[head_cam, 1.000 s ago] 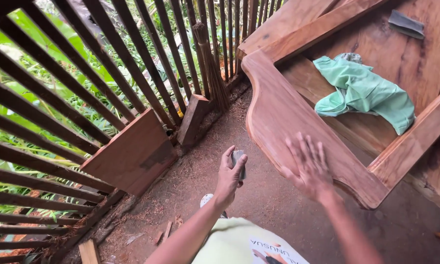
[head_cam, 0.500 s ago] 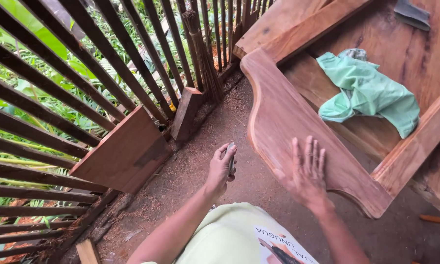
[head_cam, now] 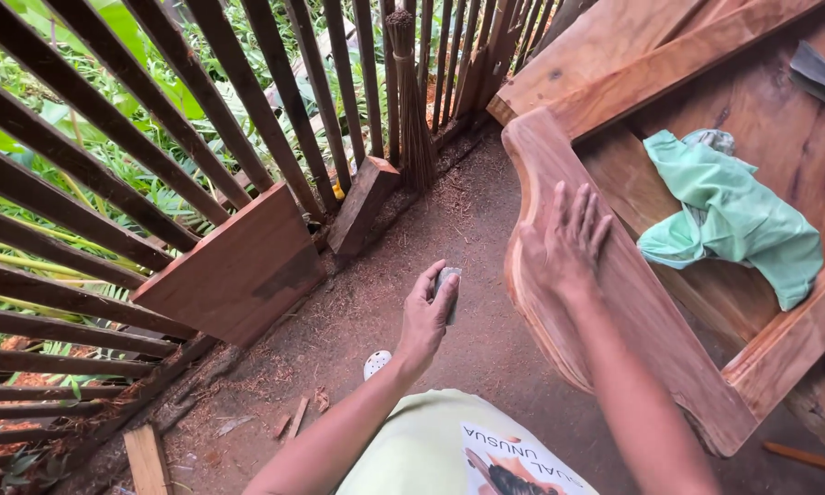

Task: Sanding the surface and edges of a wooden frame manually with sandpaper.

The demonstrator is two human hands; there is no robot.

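Note:
My left hand [head_cam: 427, 316] is closed around a small grey folded piece of sandpaper [head_cam: 447, 284], held in the air above the dirt floor. My right hand [head_cam: 564, 243] lies flat with fingers spread on the curved top edge of a long reddish-brown wooden board [head_cam: 614, 302] that forms the side of a large wooden furniture frame. The two hands are a short distance apart, the left one just to the left of the board's curved edge.
A light green cloth [head_cam: 733, 215] lies inside the frame. A dark slatted fence [head_cam: 156, 137] runs along the left, with a wooden plank [head_cam: 234, 270], a block [head_cam: 362, 206] and a twig broom [head_cam: 412, 101] leaning on it. Wood scraps [head_cam: 147, 458] lie on the floor.
My right hand has moved up along the board and now rests flat on its curved edge. My left hand has stayed in place holding the sandpaper, while the view has shifted.

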